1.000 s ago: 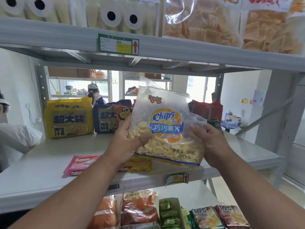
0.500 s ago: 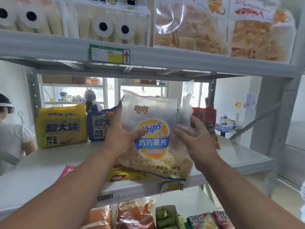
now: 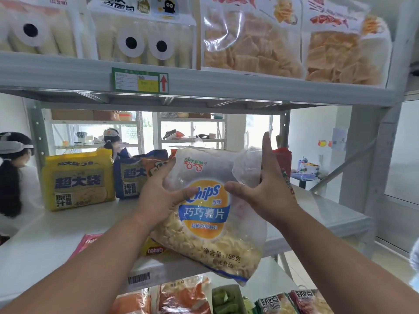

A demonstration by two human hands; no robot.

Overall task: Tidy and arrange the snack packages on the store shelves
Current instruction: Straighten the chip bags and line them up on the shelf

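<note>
Far left on the middle shelf (image 3: 56, 234) I see a yellow noodle multipack (image 3: 78, 179) standing upright, with a dark blue noodle multipack (image 3: 130, 175) just beside it. Flat on the shelf near the front edge lie a pink nabati wafer pack (image 3: 89, 242) and a yellow nabati wafer pack (image 3: 154, 249), the yellow one partly under the bag I am holding. My left hand (image 3: 162, 192) grips the clear chips bag (image 3: 208, 216) on its left side, thumb across the front over the printed logo and fingers wrapped behind. The bag is tilted, its bottom hanging past the shelf's front edge, chips settled low inside. My right hand (image 3: 264, 189) is spread wide open against the bag's right side, thumb on the front, fingers pointing up along the crumpled upper corner. Just behind that hand stands a red snack bag (image 3: 283, 162).
</note>
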